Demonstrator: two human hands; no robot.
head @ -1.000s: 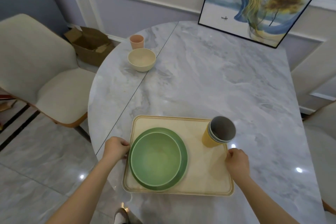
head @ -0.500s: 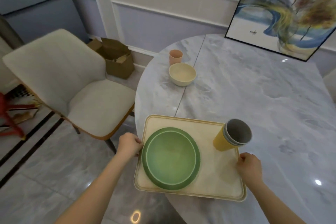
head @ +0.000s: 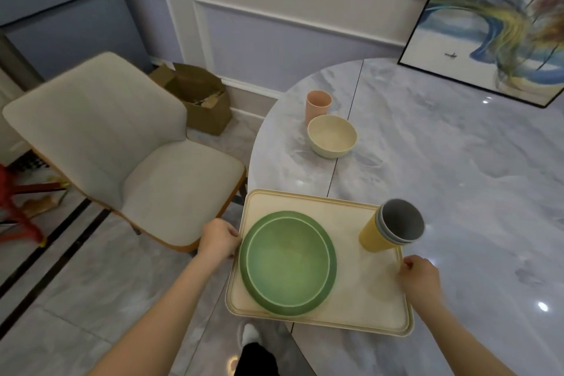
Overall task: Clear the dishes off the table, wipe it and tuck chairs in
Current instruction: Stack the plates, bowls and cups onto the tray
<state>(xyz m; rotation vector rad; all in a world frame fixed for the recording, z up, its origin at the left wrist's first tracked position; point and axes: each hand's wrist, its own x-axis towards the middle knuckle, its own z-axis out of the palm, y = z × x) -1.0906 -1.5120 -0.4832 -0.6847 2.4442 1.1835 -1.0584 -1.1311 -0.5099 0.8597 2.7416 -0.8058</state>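
Note:
A cream tray (head: 360, 287) hangs partly over the left edge of the round marble table (head: 457, 162). My left hand (head: 218, 238) grips its left rim and my right hand (head: 419, 276) grips its right rim. On the tray lie stacked green plates (head: 288, 262) and, at its far right corner, a yellow cup with grey cups nested inside (head: 392, 227). Farther back on the table stand a cream bowl (head: 332, 136) and a pink cup (head: 318, 105) behind it.
A beige upholstered chair (head: 122, 143) stands pulled out to the left of the table. An open cardboard box (head: 198, 101) sits on the floor by the wall. A framed painting (head: 500, 24) leans at the table's back right. Red furniture legs (head: 15, 210) show far left.
The tray, held in both hands, has shifted left so that it overhangs the table's edge. My view has swung left, bringing the chair and floor further into sight.

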